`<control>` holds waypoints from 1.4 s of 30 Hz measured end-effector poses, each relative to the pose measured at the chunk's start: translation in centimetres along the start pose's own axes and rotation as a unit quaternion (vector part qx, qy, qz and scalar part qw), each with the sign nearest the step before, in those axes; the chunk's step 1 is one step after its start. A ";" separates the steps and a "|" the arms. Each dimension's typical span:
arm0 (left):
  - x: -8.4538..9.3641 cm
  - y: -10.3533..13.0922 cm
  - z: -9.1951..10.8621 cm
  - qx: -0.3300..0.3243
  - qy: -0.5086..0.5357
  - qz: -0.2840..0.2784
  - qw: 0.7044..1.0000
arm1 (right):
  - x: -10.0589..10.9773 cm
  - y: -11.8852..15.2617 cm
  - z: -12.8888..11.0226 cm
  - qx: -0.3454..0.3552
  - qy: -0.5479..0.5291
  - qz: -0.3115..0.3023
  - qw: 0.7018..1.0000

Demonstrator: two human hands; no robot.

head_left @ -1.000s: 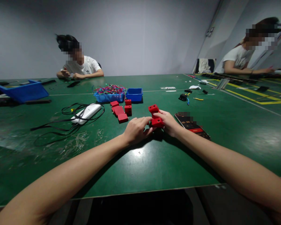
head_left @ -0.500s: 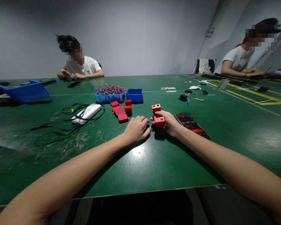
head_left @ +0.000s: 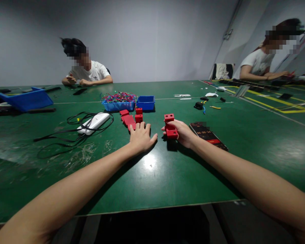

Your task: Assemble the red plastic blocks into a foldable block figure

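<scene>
My right hand [head_left: 183, 133] is wrapped round red blocks [head_left: 169, 117] with dark round holes in their end faces. How many separate pieces are in the grip I cannot tell. To the left, my left hand [head_left: 141, 137] reaches low over the table with its fingers spread and the palm down. Its fingertips partly cover the nearest block of a loose group of red blocks [head_left: 128, 120]; whether they touch it is unclear. Small pins stick out of the sides of some blocks in that group.
Behind the blocks stand a blue bin of coloured wires [head_left: 119, 105] and a smaller blue bin [head_left: 145, 103]. A white power strip [head_left: 94, 123] with black cables lies left. A phone [head_left: 207, 135] lies by my right wrist. Two people sit across the green table [head_left: 152, 189].
My left hand has moved left and its fingers have spread toward the red blocks. My right hand stays nearly in place, with its red blocks tilted slightly.
</scene>
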State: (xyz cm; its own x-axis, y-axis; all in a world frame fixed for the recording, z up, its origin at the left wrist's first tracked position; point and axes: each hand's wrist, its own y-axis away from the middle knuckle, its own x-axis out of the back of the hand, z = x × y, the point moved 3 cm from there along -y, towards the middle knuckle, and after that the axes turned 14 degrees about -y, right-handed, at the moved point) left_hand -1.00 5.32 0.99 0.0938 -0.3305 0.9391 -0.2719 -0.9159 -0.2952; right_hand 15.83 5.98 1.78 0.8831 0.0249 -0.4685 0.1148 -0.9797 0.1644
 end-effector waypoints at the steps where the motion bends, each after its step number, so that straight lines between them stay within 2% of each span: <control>1: 0.0 0.0 0.0 0.003 0.004 -0.002 1.000 | 0.0 0.0 0.0 0.000 0.000 0.000 1.000; 16: 0.1 0.0 0.0 -0.007 -0.037 -0.004 0.999 | -0.4 0.3 -0.1 -0.001 0.008 -0.007 1.000; 22: 0.3 0.3 0.0 0.004 -0.036 -0.034 0.999 | -0.4 0.3 -0.1 0.000 0.009 -0.004 1.000; 30: 0.4 0.3 -0.1 -0.032 -0.054 -0.011 0.998 | -0.6 0.5 -0.1 -0.001 0.014 -0.004 1.000; 34: 0.6 0.3 0.2 -0.080 -0.055 0.021 0.995 | -0.6 0.5 -0.1 0.005 0.015 -0.004 1.000; 37: 0.7 0.2 0.5 -0.163 -0.022 0.058 0.985 | -0.5 0.4 0.0 0.013 0.014 -0.003 1.000; 40: 0.4 0.2 1.0 -0.254 0.042 0.090 0.962 | -0.4 0.2 0.1 0.026 0.007 0.007 1.000; 42: 0.3 0.2 1.1 -0.280 0.075 0.110 0.951 | -0.4 0.2 0.1 0.033 0.000 0.012 0.999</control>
State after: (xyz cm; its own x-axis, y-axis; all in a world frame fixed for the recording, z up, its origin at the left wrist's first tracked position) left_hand 0.07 4.77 0.99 -0.1517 -0.4256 0.8921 -0.7397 -0.5497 -0.3880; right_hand 15.44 5.77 1.94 0.8854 0.0013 -0.4649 0.0637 -0.9909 0.1186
